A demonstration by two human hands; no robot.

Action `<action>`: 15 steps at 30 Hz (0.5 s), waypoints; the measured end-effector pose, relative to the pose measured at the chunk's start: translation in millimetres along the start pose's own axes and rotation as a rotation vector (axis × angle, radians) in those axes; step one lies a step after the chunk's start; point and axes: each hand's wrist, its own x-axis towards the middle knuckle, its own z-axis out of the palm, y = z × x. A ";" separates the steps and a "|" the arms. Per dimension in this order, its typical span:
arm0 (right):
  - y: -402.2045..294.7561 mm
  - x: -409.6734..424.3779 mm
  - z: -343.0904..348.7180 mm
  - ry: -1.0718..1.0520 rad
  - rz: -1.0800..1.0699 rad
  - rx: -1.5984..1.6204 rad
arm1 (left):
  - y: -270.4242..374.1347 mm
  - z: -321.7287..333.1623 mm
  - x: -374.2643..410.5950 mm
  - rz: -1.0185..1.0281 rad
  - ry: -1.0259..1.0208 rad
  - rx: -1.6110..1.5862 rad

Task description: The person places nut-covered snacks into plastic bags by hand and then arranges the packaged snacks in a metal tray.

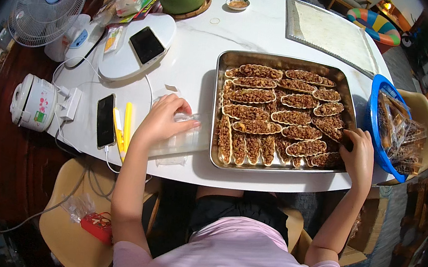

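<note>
A deep metal tray point(278, 171) holds many boat-shaped pastry shells point(256, 96) filled with chopped nuts, lying in layered rows. My right hand point(358, 154) reaches over the tray's right side. Its fingertips touch the end of a boat-shaped nut pastry point(328, 128), and whether they grip it is hidden. To the left of the tray, my left hand point(165, 118) lies over clear plastic bags point(182, 140), thumb and fingers apart. Some of the clear plastic shows between the thumb and index finger.
A blue plastic basket point(379, 145) of bagged goods stands right of the tray. A mesh rack point(334, 34) lies behind it. Leftward are a phone point(106, 120), yellow-handled tool point(127, 124), rice cooker point(34, 102), fan point(47, 2) and white scale-like stand point(116, 60) bearing another phone point(147, 45).
</note>
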 end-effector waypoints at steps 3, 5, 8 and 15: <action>5.3 0.0 1.9 -0.014 -0.009 0.026 | -11.9 4.8 6.7 0.015 -0.013 -0.046; 4.1 0.9 0.5 0.005 0.006 0.070 | -20.8 5.7 7.8 -0.024 0.003 -0.157; 6.0 -1.6 -2.2 0.029 0.017 0.154 | -26.6 6.6 5.3 -0.135 0.040 -0.421; 22.7 -5.0 -2.8 0.043 -0.021 0.315 | -3.3 -16.1 -7.9 -0.139 0.220 -0.339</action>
